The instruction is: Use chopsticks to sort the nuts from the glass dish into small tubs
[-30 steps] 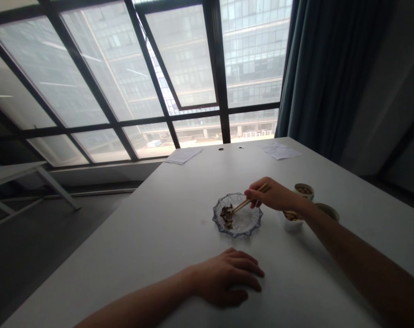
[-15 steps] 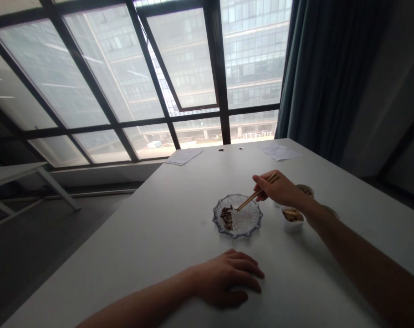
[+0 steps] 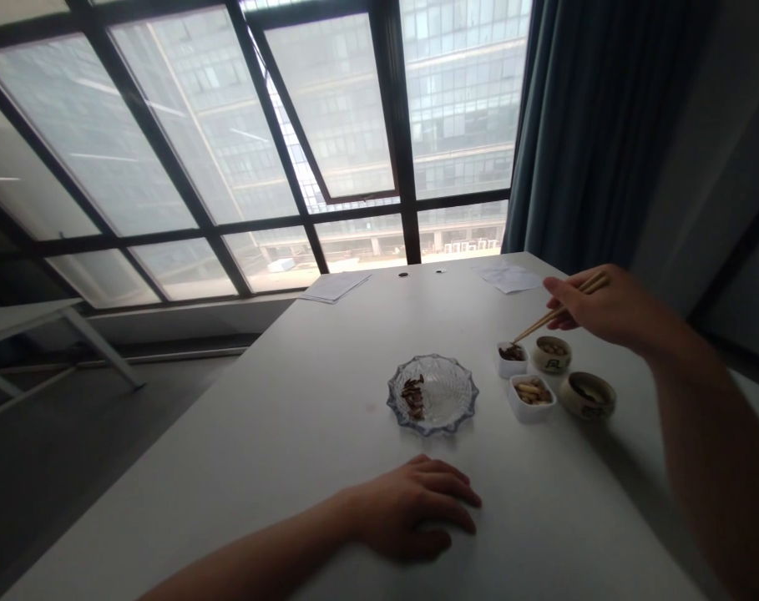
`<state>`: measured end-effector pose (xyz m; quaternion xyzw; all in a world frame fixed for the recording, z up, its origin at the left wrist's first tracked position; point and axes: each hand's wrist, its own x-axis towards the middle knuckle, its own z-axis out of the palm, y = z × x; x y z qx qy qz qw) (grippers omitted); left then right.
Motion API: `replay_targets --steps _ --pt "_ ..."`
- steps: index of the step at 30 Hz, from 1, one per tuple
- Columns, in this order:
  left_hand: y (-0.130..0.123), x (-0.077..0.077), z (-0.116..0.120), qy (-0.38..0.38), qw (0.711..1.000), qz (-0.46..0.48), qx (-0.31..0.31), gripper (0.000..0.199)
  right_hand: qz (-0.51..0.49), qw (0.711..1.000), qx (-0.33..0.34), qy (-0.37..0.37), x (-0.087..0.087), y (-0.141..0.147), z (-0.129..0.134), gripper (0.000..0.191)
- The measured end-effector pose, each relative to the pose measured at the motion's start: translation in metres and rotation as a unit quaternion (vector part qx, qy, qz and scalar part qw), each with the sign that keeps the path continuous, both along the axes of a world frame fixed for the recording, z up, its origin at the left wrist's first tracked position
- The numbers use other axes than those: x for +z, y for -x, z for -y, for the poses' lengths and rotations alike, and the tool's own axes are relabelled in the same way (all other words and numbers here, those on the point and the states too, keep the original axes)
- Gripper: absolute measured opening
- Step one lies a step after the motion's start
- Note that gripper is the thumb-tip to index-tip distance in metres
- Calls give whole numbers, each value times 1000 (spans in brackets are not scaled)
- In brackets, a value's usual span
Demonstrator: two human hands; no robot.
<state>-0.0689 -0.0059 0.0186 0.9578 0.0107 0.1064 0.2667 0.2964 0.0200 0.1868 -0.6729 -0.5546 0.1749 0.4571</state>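
My right hand is closed around wooden chopsticks. Their tips are at a small white container of dark brown pieces. My left hand rests on the white table with its fingers spread, holding nothing. In front of it stands a clear glass dish with scalloped edges, and dark elongated pieces lie in its left part. Another white container holds light brown pieces. Two round ceramic cups, one with small pieces and one with unclear contents, stand to the right.
Papers lie at the white table's far left, with another sheet at the far right. A large window and a dark curtain are behind. A second table stands at left.
My right hand has moved right with the chopsticks, from the glass dish to the small white container. The cups and containers show more fully. My left hand remains on the table.
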Motion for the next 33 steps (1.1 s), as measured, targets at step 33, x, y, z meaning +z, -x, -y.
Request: replay_targets --steps 33 --pt "-1 -4 0 -1 1000 26 -2 34 11 941 338 6 -71 118 -27 48"
